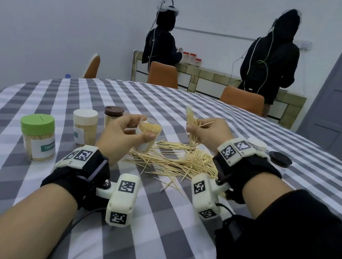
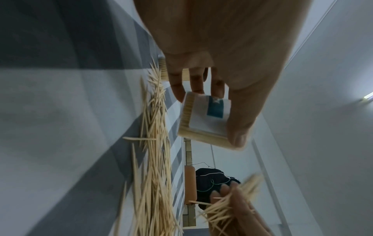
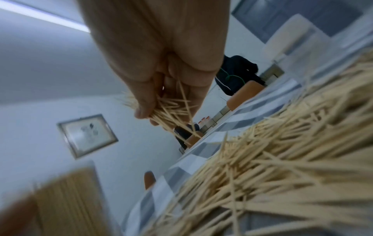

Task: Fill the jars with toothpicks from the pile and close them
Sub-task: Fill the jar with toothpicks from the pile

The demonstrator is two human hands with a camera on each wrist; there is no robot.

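Observation:
My left hand point(image 1: 130, 130) grips an open clear jar point(image 1: 148, 135) full of toothpicks, held above the table left of the pile; in the left wrist view the jar point(image 2: 206, 121) shows a white and teal label under my thumb. My right hand point(image 1: 206, 134) pinches a bunch of toothpicks point(image 1: 192, 126) above the loose pile point(image 1: 179, 161); the same bunch point(image 3: 171, 115) sticks out between its fingers in the right wrist view. Three closed jars stand to the left: green lid point(image 1: 37, 136), white lid point(image 1: 84, 126), brown lid point(image 1: 113, 115).
A dark lid point(image 1: 280, 159) and a white-lidded jar point(image 1: 256, 144) sit behind my right wrist. The checked tablecloth point(image 1: 148, 228) covers a round table. Orange chairs point(image 1: 163, 74) ring the far side. Two people stand at a counter point(image 1: 215, 80) by the wall.

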